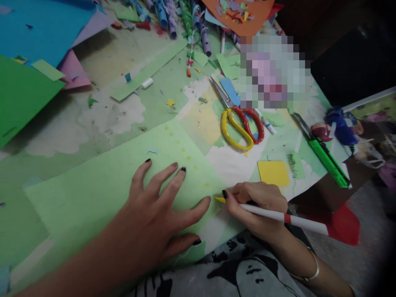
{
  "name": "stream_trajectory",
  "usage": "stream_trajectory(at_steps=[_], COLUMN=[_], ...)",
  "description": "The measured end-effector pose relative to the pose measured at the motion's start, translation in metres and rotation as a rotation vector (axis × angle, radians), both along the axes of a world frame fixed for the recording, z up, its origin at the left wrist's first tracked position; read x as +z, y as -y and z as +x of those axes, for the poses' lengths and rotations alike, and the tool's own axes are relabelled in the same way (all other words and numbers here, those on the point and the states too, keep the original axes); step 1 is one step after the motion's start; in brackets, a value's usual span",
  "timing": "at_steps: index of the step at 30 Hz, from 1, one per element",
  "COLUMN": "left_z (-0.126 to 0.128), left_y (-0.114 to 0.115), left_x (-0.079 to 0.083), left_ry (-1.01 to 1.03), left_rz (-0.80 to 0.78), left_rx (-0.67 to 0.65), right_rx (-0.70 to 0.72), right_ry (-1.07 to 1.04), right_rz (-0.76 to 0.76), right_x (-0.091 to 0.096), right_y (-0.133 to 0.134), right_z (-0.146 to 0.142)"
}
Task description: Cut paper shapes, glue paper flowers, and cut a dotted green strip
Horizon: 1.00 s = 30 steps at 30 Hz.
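A light green sheet of paper (93, 177) lies on the table in front of me. My left hand (163, 202) rests on it with the fingers spread. Along the sheet's right edge runs a row of several small yellow dots (182, 150). My right hand (260, 206) grips a white marker (278, 215) with a yellow tip and a red band. That tip is at the sheet's near right corner, close to my left index finger; whether it touches the paper I cannot tell. A small wavy blue paper scrap (152, 151) sits above my left fingertips.
Scissors (236, 128) with yellow and red handles lie beyond the sheet. A green box cutter (329, 161) and a yellow paper square (274, 173) are to the right. Blue paper (40, 24), green paper (24, 95) and rolled paper tubes (170, 18) occupy the far side.
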<state>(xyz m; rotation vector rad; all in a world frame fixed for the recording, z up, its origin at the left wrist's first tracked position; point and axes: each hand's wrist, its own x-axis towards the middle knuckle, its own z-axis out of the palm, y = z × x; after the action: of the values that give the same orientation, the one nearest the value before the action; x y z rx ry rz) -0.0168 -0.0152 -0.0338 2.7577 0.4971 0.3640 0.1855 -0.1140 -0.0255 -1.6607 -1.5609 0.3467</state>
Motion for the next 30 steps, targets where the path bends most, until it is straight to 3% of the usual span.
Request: stream_trajectory(at_steps=[13,22,30], left_z=[-0.0004,-0.0012,-0.0016], left_y=[-0.0003,-0.0011,-0.0012], left_x=[-0.0017,-0.0033,-0.0035], left_ry=[0.000,0.004,0.005], left_rz=[0.024,0.029,0.043], left_rx=[-0.014,-0.028,-0.037], right_rx=[-0.069,0.004,-0.025], right_ry=[0.027,0.000,0.025], right_rz=[0.029,-0.010,-0.012], right_x=[0.0021,0.0011,0.0016], right_y=[-0.0027,0.0003,-0.0004], right_z=[-0.0017,0.0002,-0.0003])
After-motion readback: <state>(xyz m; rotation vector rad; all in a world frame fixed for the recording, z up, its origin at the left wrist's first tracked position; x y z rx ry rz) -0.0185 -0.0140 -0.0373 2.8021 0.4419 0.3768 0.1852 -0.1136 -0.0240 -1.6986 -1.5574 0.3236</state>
